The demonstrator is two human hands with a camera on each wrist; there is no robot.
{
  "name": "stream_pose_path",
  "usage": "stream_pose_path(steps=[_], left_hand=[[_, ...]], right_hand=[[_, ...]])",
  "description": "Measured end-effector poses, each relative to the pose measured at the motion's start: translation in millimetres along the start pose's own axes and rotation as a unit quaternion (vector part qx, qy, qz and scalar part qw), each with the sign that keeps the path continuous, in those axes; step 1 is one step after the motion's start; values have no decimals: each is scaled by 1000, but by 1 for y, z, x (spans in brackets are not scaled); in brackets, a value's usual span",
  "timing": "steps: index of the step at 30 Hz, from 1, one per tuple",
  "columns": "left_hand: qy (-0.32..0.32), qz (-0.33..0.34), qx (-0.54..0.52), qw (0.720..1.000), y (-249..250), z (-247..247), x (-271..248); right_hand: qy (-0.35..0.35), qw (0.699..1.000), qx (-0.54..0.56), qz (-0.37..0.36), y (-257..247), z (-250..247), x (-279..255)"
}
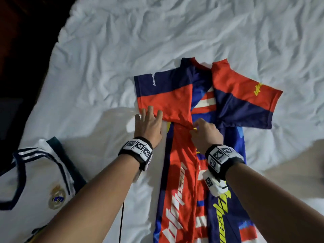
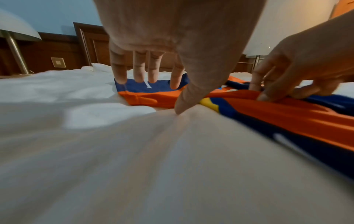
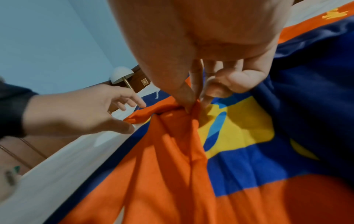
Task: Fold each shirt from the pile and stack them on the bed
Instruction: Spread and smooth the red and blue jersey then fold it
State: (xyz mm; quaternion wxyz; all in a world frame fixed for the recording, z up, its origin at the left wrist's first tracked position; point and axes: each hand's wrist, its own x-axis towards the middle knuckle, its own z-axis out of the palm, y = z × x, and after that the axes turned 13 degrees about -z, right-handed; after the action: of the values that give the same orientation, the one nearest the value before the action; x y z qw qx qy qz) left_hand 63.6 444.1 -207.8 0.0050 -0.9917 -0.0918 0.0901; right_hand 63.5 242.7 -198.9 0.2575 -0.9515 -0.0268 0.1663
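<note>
Head view: both forearms reach over the bed (image 1: 105, 50), where a red-and-blue shirt (image 1: 180, 172) lies flat with one side folded in, and a white shirt (image 1: 40, 172) sits at the near left edge. Left wrist view: left hand (image 2: 172, 37) has fingers (image 2: 139, 66) straight and apart, tips resting at the sleeve (image 2: 149, 92) edge. Right wrist view: right hand (image 3: 210, 37) has thumb and fingers (image 3: 197, 80) clamped on a bunched red fold by the armpit.
</note>
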Motion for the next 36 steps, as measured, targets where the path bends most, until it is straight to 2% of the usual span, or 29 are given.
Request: stream_pose_path(steps=[4, 7, 9, 11, 14, 16, 19, 21, 22, 24, 26, 29, 31, 36], left_hand=[[3, 46, 48, 998, -5, 1, 26], [19, 80, 71, 994, -12, 5, 38], [47, 103, 37, 993, -11, 4, 44], [64, 132, -17, 989, -6, -5, 42], [80, 164, -91, 979, 2, -22, 35], [91, 179, -115, 973, 7, -29, 29], [73, 200, -158, 964, 16, -32, 22], [66, 159, -206, 963, 16, -27, 30], [62, 104, -218, 968, 12, -23, 38], [-4, -44, -193, 980, 3, -13, 58], [-82, -145, -184, 969, -2, -5, 74], [-102, -185, -191, 959, 2, 4, 84], [-111, -195, -233, 946, 5, 8, 87], [-125, -203, -412, 880, 9, 2, 82]], right_hand=[[42, 999, 28, -19, 2, -4, 3], [-4, 999, 47, -18, -12, 4, 2], [-37, 990, 138, 18, -23, 10, 6], [-39, 956, 272, 99, -34, 9, 12], [-38, 868, 442, 224, -43, -3, 22], [-43, 822, 506, 258, -43, -11, 27], [-20, 795, 543, 269, -39, -17, 35], [1, 789, 549, 274, -34, -22, 37], [8, 788, 550, 277, -31, -23, 37], [19, 783, 556, 278, -26, -26, 35], [29, 784, 561, 264, -25, -26, 33], [28, 795, 566, 219, -23, -17, 32], [40, 788, 579, 205, -22, -12, 31], [165, 760, 584, 231, -12, -8, 32]])
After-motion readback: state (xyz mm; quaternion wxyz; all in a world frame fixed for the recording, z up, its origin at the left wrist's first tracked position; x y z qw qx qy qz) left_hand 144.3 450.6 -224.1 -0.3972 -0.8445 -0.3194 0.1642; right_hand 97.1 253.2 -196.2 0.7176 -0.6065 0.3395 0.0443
